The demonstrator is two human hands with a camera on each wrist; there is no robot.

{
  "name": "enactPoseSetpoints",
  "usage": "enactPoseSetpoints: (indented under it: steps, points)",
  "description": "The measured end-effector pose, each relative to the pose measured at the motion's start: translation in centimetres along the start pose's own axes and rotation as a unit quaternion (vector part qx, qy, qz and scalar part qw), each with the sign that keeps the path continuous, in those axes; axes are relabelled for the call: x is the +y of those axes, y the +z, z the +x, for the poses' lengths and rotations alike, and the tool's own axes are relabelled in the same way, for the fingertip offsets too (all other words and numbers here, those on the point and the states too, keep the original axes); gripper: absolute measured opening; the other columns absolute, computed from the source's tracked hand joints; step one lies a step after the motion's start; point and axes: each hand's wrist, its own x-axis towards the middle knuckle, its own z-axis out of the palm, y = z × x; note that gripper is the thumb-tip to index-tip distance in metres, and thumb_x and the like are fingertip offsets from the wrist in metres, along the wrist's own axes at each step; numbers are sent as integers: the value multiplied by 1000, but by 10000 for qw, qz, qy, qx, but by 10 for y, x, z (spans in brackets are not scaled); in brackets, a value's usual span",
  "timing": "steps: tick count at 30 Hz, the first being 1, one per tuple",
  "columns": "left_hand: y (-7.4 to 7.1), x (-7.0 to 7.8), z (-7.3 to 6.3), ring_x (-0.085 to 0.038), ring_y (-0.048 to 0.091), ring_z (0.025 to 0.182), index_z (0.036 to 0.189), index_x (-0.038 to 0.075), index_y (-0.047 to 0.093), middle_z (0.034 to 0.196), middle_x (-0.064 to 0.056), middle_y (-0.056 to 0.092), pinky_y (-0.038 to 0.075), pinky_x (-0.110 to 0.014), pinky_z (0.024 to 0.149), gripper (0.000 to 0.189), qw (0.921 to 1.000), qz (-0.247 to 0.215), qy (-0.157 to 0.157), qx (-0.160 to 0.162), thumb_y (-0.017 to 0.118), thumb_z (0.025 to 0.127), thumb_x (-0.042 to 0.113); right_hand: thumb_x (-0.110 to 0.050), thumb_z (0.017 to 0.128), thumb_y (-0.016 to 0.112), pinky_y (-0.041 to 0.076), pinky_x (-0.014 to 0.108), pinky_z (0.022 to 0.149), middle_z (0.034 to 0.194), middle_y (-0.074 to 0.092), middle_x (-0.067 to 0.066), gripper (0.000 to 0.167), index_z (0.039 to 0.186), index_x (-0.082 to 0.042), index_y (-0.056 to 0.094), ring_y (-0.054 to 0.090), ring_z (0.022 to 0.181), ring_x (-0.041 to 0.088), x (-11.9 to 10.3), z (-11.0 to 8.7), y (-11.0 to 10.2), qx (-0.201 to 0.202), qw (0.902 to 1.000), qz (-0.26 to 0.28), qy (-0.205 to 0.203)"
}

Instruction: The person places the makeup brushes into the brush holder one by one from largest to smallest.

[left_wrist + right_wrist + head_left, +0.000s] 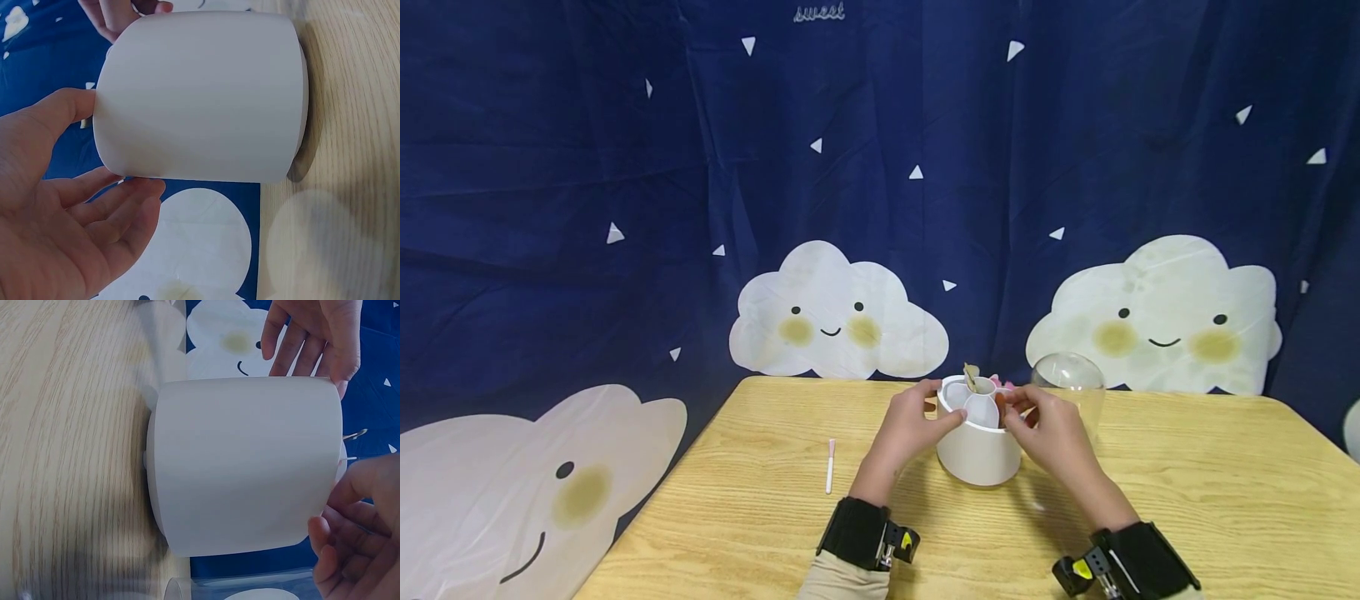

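A white round organizer with divided compartments on top stands on the table. My left hand grips its left side, thumb on the near rim and fingers round the far side; the left wrist view shows this hand against the smooth wall. At the right rim, my right hand pinches a small reddish-brown item at a compartment; its exact kind is hidden by the fingers. A gold-coloured piece sticks up from the organizer's middle, and something pink shows behind.
Just behind the right hand stands a clear dome cover. A small pink-and-white stick lies on the wooden table to the left. A dark blue curtain with cloud prints hangs behind the table.
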Motion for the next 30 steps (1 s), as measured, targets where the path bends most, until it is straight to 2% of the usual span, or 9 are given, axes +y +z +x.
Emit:
enactPoseSetpoints:
  steps: [18,25,30]
  points:
    - [-1,0,-1,-34,64,114,133,-1,59,130,-14,66,53,-43,95,59,9999,158,-15,59,78,89,32,-3,88,65,51,29,62,85,71,10,17,102,2,71,61,70,20,-1,-1,-7,23,9998,-124,172]
    - [0,1,-1,-30,64,112,128,2,62,125,-11,68,54,-41,92,58,9983,567,-23,131,79,88,40,-2,87,64,52,28,62,86,71,11,15,100,2,71,61,70,20,0,-1,-7,83,9998,-159,92]
    - [0,4,-3,-26,63,104,126,3,62,117,-11,69,54,-38,84,61,9962,843,-114,180,79,86,46,-3,86,64,50,28,60,84,72,10,17,100,1,72,60,68,18,1,0,-7,223,9996,-176,54]
